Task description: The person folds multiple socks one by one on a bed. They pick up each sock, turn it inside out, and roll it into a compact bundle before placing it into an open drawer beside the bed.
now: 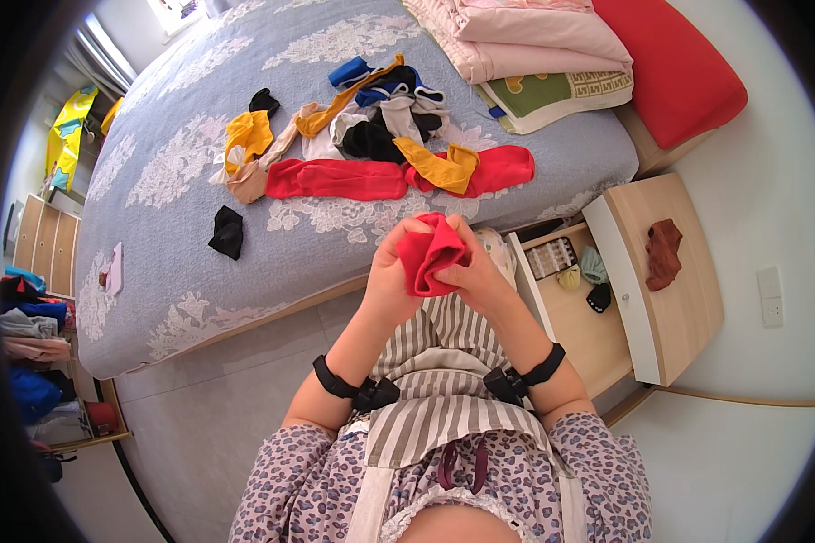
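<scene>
A bunched red sock (429, 261) is held in front of me, above the bed's near edge. My left hand (395, 271) grips its left side and my right hand (474, 265) its right side, with the folded opening between them. Beyond, on the bed, two red socks (336, 179) lie stretched out, a yellow sock (441, 165) across the right one. Behind them is a loose heap of white, black, blue and yellow socks (373, 139). Another yellow sock (250, 132) and a beige one (246, 182) lie at the heap's left. A single black sock (227, 233) lies apart, nearer me.
An open drawer (577, 326) at right holds small rolled socks (594, 265) and a divided tray (551, 258). On the nightstand (693, 312) lies a brown sock (664, 254). Folded pink bedding (536, 41) is at the bed's far right; a phone (115, 269) lies at its left.
</scene>
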